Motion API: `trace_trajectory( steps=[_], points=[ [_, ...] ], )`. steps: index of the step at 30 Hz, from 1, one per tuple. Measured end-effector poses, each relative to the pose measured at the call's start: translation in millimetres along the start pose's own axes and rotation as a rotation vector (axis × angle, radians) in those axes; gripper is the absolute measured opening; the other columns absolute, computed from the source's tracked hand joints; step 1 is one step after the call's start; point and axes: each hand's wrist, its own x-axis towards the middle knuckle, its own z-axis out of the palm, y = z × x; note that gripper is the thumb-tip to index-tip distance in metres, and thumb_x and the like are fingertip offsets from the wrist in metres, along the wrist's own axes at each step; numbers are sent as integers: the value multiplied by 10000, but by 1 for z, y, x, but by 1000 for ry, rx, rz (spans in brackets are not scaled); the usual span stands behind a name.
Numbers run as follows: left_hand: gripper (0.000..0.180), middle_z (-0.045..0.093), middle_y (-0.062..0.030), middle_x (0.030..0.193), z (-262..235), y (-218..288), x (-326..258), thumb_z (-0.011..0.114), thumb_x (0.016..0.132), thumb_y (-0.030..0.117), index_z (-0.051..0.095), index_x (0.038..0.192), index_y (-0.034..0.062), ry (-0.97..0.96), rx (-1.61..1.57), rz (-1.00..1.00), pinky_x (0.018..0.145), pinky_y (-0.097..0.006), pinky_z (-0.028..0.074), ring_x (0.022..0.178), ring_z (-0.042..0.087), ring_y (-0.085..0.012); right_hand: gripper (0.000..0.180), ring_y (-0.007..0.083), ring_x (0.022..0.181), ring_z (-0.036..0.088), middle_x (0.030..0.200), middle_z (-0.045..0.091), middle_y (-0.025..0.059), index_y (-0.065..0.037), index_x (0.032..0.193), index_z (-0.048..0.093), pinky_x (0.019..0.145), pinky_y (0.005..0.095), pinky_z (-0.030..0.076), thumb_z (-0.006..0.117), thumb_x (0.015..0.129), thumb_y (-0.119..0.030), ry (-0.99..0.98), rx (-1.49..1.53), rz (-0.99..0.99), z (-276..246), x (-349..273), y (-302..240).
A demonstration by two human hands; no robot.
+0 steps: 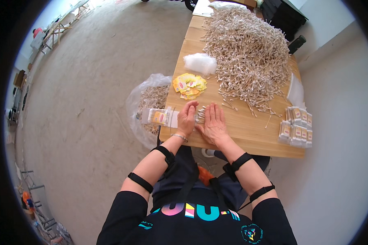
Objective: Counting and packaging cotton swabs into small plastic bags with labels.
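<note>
Near the front edge of the table, a small bundle of cotton swabs (200, 115) lies between my two hands. My left hand (187, 118) stands on its edge at the bundle's left side, its fingers loosely curved and not closed on anything I can see. Flat against the right side lies my right hand (214, 122), fingers stretched out, hiding part of the bundle. Just left of my left hand, a clear bag of swabs with a yellow card (161, 117) sits at the table's left edge. Beyond my hands is a pile of yellow cards (189, 85).
A large heap of loose cotton swabs (249, 53) covers the far part of the wooden table (241, 136). Filled packs (297, 126) are stacked at the right edge. Clear plastic bags (200, 63) lie behind the cards. A plastic sack of swabs (151, 98) stands left of the table.
</note>
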Motion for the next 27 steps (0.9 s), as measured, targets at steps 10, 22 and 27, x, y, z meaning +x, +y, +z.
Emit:
trace_trajectory(
  steps=[10, 22, 27],
  points=[
    [289, 608, -91, 1110, -1, -1, -1, 421, 995, 190, 550, 1152, -15, 4, 15, -10, 959, -283, 435, 1062, 559, -154, 928, 362, 1419, 63, 1516, 106, 236, 63, 1435, 151, 1148, 465, 25, 485, 853, -578, 127, -135, 30, 5, -4, -3],
    [286, 613, -88, 1107, -2, 0, -1, 428, 987, 187, 556, 1145, -13, -7, 100, 7, 942, -276, 437, 1046, 559, -144, 960, 357, 1420, 56, 1510, 120, 238, 67, 1435, 136, 1144, 472, 27, 484, 840, -601, 22, -54, 77, 2, 17, 2],
    [292, 595, -94, 1141, 0, 1, -1, 427, 989, 194, 548, 1162, -8, 9, 75, 9, 964, -276, 415, 1072, 536, -140, 838, 350, 1400, 128, 1479, 201, 215, 18, 1436, 181, 1140, 489, 50, 536, 856, -472, 153, 52, -13, 12, 5, 1]
  ],
)
